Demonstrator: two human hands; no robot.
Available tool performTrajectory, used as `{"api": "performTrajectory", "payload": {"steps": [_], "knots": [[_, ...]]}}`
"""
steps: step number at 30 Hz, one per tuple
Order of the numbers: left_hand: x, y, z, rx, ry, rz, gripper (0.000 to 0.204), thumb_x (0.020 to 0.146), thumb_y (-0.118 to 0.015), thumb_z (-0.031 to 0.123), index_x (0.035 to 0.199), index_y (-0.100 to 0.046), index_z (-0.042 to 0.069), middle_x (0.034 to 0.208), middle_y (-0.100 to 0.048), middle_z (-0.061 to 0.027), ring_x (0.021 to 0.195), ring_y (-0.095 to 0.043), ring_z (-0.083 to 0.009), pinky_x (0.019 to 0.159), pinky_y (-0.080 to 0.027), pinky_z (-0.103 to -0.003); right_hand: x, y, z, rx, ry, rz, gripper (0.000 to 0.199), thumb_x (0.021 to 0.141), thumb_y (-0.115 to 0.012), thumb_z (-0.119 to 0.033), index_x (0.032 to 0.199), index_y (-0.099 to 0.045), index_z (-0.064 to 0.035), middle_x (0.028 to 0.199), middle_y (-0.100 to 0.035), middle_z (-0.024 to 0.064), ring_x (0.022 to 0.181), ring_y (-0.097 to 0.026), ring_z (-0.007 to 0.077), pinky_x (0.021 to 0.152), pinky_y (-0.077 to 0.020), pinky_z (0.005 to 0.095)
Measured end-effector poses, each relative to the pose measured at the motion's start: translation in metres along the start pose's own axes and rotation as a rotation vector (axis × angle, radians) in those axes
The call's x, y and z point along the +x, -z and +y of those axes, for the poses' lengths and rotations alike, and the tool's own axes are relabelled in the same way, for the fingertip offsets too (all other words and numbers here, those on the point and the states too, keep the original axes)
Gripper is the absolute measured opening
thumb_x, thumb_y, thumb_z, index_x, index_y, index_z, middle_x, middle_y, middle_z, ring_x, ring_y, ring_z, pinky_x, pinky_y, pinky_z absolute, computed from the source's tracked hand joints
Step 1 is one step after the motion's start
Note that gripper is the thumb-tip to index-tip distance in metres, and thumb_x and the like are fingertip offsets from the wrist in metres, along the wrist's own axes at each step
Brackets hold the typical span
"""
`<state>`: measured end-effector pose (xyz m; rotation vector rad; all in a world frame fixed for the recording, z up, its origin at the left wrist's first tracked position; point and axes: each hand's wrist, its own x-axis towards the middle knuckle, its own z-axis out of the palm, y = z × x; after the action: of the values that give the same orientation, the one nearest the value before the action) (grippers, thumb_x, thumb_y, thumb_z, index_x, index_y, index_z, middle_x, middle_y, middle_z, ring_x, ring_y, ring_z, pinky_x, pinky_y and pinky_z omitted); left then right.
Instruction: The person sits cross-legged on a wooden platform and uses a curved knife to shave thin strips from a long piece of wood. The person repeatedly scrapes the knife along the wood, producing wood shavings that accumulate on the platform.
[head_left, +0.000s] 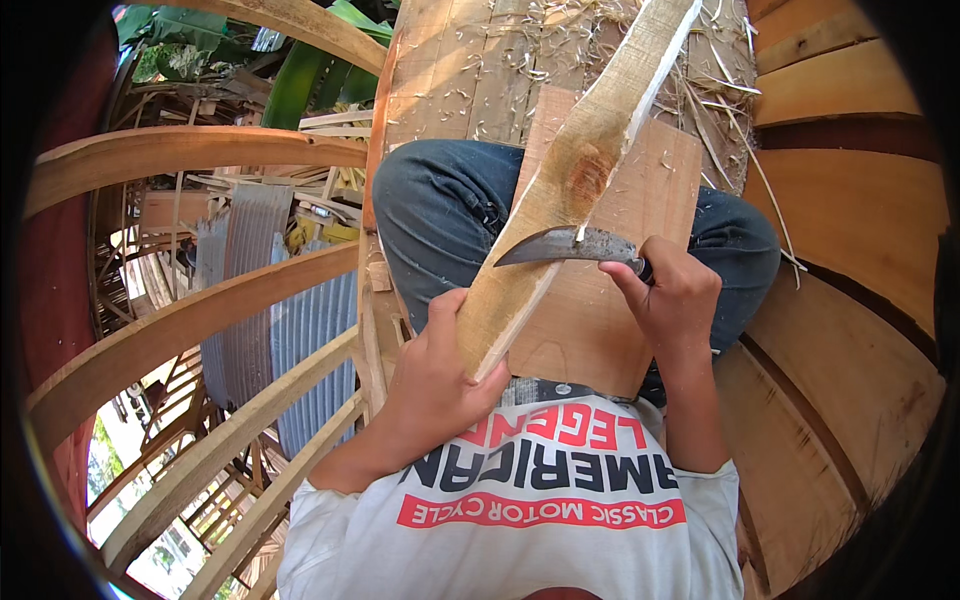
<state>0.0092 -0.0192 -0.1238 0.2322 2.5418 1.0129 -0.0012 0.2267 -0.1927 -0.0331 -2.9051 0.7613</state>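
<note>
A long strip of pale wood (570,180) with a dark knot slants from my lap up toward the far right. My left hand (435,360) is closed around its near end. In my right hand (672,295) is a knife (570,245) with a curved, dark blade; my fist hides most of its handle. The blade lies across the strip below the knot, its tip pointing left. A small curl of wood shows at the blade's upper edge. Under the strip, a flat wooden board (600,310) rests on my lap between my bent legs.
I sit on a plank floor (440,70) strewn with wood shavings (700,150). Wooden rails (190,155) run along the left, with corrugated sheets (310,340) and scrap wood beyond and below. A plank wall (850,240) stands close on the right.
</note>
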Motion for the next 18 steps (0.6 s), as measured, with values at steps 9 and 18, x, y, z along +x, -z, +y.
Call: {"api": "performTrajectory", "payload": {"steps": [9, 18], "knots": [[-0.004, -0.001, 0.008, -0.070, 0.055, -0.003, 0.064, 0.077, -0.071, 0.013, 0.128, -0.036, -0.003, 0.094, -0.065, -0.0282, 0.084, -0.067, -0.0443, 0.071, -0.054, -0.046, 0.020, -0.005, 0.019, -0.050, 0.067, 0.235, 0.060, 0.080, -0.069, -0.058, 0.060, -0.048, -0.0057, 0.049, -0.046, 0.0091, 0.045, -0.050, 0.0263, 0.046, -0.0409, 0.0349], [0.003, 0.004, 0.003, -0.067, 0.112, 0.027, 0.061, 0.079, -0.074, 0.016, 0.125, -0.038, -0.002, 0.092, -0.066, -0.0278, 0.082, -0.069, -0.0405, 0.070, -0.055, -0.041, 0.025, 0.024, 0.061, 0.328, -0.319, 0.090, 0.051, 0.096, -0.062, -0.040, 0.068, -0.048, 0.0006, 0.056, -0.034, 0.0005, 0.057, -0.029, 0.0091, 0.049, -0.0262, 0.0303]]}}
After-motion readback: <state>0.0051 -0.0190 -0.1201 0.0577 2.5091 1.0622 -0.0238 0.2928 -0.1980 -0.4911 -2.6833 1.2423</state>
